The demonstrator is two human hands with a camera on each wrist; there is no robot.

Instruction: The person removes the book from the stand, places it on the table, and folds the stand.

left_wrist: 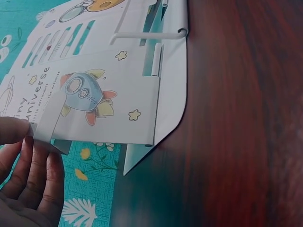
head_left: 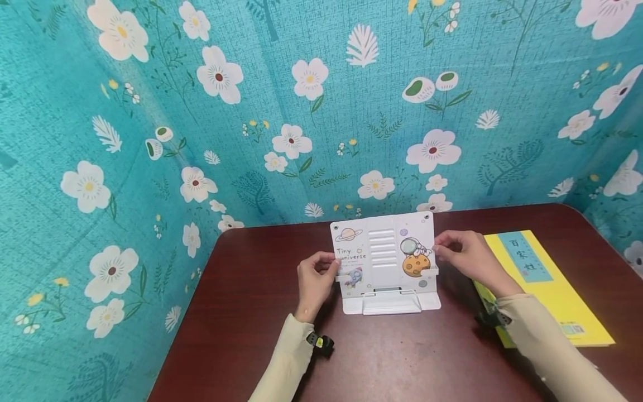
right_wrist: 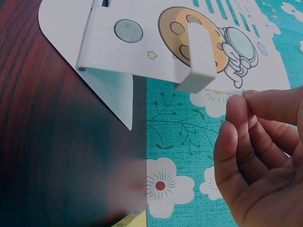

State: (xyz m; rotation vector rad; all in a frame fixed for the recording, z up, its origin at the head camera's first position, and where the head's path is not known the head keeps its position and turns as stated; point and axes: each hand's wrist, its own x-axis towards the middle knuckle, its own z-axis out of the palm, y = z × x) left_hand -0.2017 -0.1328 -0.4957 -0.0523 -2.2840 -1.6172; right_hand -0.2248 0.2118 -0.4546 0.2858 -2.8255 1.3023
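Observation:
A white book stand [head_left: 382, 279] printed "Tiny universe" stands on the table, its panel tilted up from a flat base. Cartoon planets, a rocket [left_wrist: 84, 92] and an astronaut decorate the front, with a column of slots down the middle. At the panel's left edge my left hand [head_left: 316, 282] pinches, thumb in front and fingers behind, next to a white side clip [left_wrist: 51, 118]. On the opposite edge, my right hand [head_left: 469, 254] pinches the panel between thumb and fingertips, above the other side clip [right_wrist: 201, 56]. A wire ledge [head_left: 392, 302] sticks out at the bottom front.
To the right, a yellow book [head_left: 562, 296] with a blue title label lies on the dark red-brown table [head_left: 241, 318], partly under the right forearm. Behind the table hangs a teal flowered cloth [head_left: 321, 111], which also covers the left side.

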